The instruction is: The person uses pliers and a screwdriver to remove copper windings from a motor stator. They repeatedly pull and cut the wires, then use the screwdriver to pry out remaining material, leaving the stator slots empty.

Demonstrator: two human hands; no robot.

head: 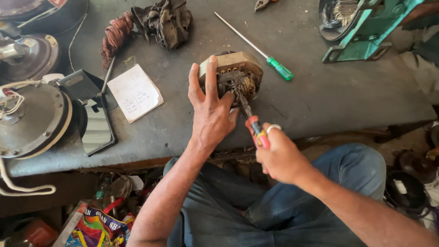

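Head view: left hand (211,114) clasps a round motor stator (233,75) on a grey bench (320,91); right hand (279,158), fist closed, pushes a red-handled screwdriver (256,130) into the stator's windings.

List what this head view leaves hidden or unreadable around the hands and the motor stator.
- Stator: near side covered by left hand.
- Screwdriver: tip buried in windings, handle wrapped by right hand.
- Paper note: writing too small.
- Green frame: cut off by top edge.
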